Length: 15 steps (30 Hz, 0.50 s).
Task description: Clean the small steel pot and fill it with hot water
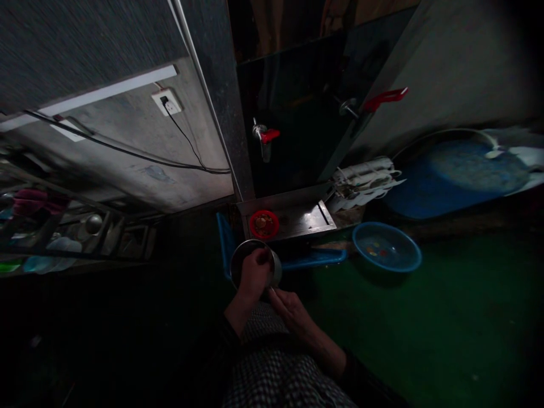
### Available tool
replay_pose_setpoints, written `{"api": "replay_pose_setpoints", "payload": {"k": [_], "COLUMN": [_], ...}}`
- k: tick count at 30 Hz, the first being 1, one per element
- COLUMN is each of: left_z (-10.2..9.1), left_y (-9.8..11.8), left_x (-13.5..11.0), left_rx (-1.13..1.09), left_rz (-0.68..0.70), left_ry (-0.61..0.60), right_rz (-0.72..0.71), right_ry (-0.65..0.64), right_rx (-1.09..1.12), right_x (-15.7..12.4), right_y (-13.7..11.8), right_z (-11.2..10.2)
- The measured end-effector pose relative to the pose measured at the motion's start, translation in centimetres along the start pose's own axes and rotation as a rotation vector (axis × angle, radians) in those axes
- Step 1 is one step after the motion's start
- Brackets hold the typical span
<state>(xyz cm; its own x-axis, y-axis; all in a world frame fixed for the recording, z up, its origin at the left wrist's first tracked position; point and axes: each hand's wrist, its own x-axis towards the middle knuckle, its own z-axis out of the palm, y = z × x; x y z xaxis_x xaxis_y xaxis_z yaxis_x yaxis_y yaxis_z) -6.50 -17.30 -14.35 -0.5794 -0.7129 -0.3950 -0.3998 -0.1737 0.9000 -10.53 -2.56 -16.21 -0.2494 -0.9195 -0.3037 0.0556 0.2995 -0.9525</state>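
Step in hand: working by hand inside a metal pot (277,272). The pot was directly in front of the person's body, at the near side of a dispenser's metal tray (300,220) and apart from it. The left hand (254,277) reached into the mouth of the pot with its fingers curled; whether those fingers gripped anything could not be determined, as the pot's interior was too dark. The right hand (293,310) appeared to grip the pot at its near edge, possibly by a handle, and so to act as the steadying hand.

Requirement for the next move, by judgement: a firm right-hand hold and a level pot for as long as the left hand worked inside it. Poor light called for a slow, deliberate action.

Adjacent items: a red bowl (252,225) with unidentified contents stood on the tray, below a tap with a red handle (269,135). A blue basin (397,248) was to the right of the tray.

Markings: no brand, label or writing was legible. The wall carried a faint mark (157,173) below the socket (175,97), too indistinct to identify as lettering.
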Motion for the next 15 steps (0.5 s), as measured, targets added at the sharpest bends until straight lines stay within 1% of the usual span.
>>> {"api": "replay_pose_setpoints", "payload": {"k": [3, 5, 6, 7, 8, 9, 10, 12, 14, 15], "left_z": [-1.2, -2.3, -2.9, -3.4, -3.9, -4.3, -4.6, -5.2, -5.8, -6.1], "left_y": [1.5, 2.5, 2.9, 3.2, 3.5, 3.7, 3.9, 4.0, 3.8, 3.6], "left_x": [-0.9, -1.3, -1.4, -1.4, -1.4, -1.3, -1.2, -0.7, 0.0, 0.3], "left_rx": [0.255, 0.421, 0.478, 0.511, 0.520, 0.515, 0.510, 0.536, 0.659, 0.759], "left_rz": [0.192, 0.324, 0.370, 0.399, 0.416, 0.424, 0.424, 0.423, 0.456, 0.492], "left_ry": [-0.330, -0.542, -0.620, -0.663, -0.666, -0.628, -0.554, -0.359, -0.208, -0.165], "right_rz": [-0.005, 0.041, 0.071, 0.100, 0.116, 0.132, 0.147, 0.171, 0.175, 0.173], "right_ry": [0.004, 0.042, 0.056, 0.067, 0.071, 0.079, 0.086, 0.092, 0.081, 0.067], "right_rx": [0.019, 0.061, 0.082, 0.102, 0.116, 0.130, 0.145, 0.176, 0.192, 0.191], "right_x": [-0.3, -0.7, -0.8, -1.0, -1.1, -1.1, -1.1, -1.2, -1.3, -1.4], "right_y": [-0.3, -0.5, -0.8, -1.0, -1.4, -1.8, -2.3, -3.2, -3.9, -4.2], "right_z": [-0.9, -1.4, -1.6, -1.9, -2.0, -2.2, -2.4, -2.9, -3.3, -3.4]}}
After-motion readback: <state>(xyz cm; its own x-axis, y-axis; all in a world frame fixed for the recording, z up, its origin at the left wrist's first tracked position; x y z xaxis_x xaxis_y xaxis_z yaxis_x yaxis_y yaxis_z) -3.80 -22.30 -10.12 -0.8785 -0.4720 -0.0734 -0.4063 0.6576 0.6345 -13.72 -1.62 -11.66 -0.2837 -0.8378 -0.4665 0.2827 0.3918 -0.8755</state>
